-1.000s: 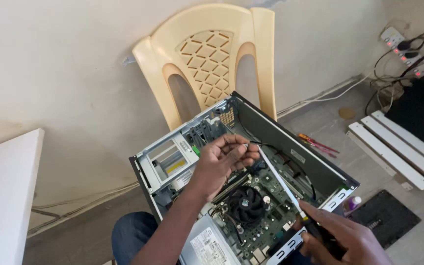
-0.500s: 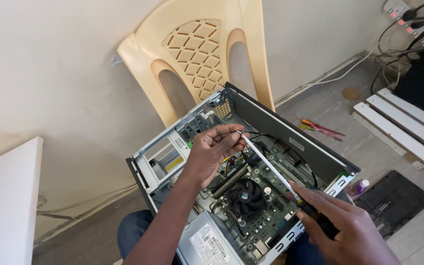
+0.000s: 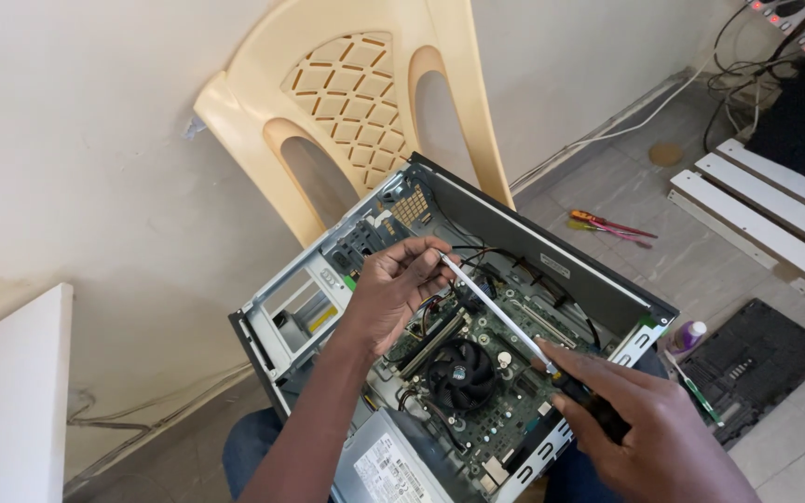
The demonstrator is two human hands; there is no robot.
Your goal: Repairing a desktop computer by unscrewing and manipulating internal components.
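Screwdriver [image 3: 505, 321] — long silver shaft, dark handle — slants across the open computer case [image 3: 552, 270], tip up-left above the motherboard [image 3: 486, 391].

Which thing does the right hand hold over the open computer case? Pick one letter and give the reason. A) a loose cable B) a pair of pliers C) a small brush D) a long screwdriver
D: the right hand grips the dark handle of a long screwdriver, whose thin metal shaft runs up to the left hand's fingers above the open computer case.
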